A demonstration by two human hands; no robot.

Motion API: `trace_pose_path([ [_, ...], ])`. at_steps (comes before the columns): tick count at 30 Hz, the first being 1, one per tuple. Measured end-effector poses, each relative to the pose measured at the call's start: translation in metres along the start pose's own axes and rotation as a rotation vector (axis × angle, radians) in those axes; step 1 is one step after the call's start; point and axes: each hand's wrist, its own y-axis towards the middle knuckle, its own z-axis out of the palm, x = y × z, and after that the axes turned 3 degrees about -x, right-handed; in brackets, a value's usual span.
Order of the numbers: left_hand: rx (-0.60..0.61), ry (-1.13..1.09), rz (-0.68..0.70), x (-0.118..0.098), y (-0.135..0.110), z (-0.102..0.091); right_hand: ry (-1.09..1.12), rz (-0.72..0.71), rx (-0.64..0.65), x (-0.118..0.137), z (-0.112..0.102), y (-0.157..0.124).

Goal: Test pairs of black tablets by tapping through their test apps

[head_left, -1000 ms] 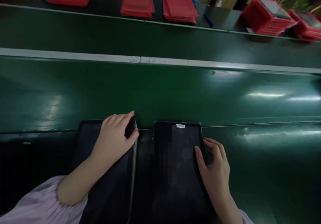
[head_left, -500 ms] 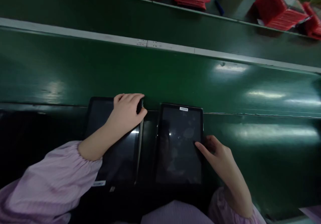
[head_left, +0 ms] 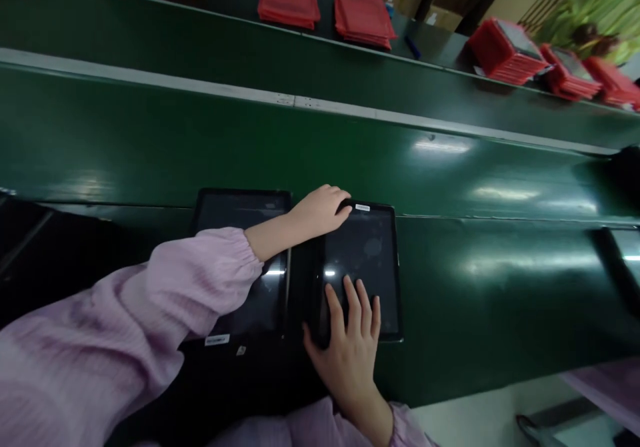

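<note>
Two black tablets lie side by side, screens up, on the green work surface. My left hand (head_left: 323,212) is closed on the top left corner of the right tablet (head_left: 380,260), fingers over its far edge and thumb on the front. My right hand (head_left: 350,337) is spread flat over the lower part of that screen, its thumb reaching past the left side. The right tablet bears a small white label at its top edge. The left tablet (head_left: 235,208) lies partly under my left forearm and sleeve, with a white label (head_left: 217,339) at its lower edge.
Beyond a pale metal strip (head_left: 200,85), a raised ledge carries red pouches (head_left: 287,0) and stacks of red-wrapped devices (head_left: 507,50). A dark object (head_left: 617,267) lies at the right edge. Dark material covers the left side. A pale purple sleeve (head_left: 607,390) shows lower right.
My left hand has moved right from the left tablet to the right tablet's top corner. My right hand has left that tablet's right edge and spread over its lower screen. The view has shifted.
</note>
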Motion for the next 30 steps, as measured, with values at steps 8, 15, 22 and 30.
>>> trace_pose_path([
  [8,0.213,0.15,-0.023,-0.023,-0.056,-0.008,0.071,-0.025,-0.025,-0.127,-0.038,-0.049],
  [15,0.065,0.21,0.178,-0.058,-0.069,0.016,0.14,0.808,-0.148,-0.178,-0.036,-0.064],
  [22,0.179,0.217,-0.009,-0.06,-0.031,0.021,0.372,0.818,-0.166,-0.178,0.005,0.003],
  [30,0.393,0.069,-0.349,-0.051,-0.104,0.013,0.711,0.68,-0.132,-0.169,0.037,0.089],
])
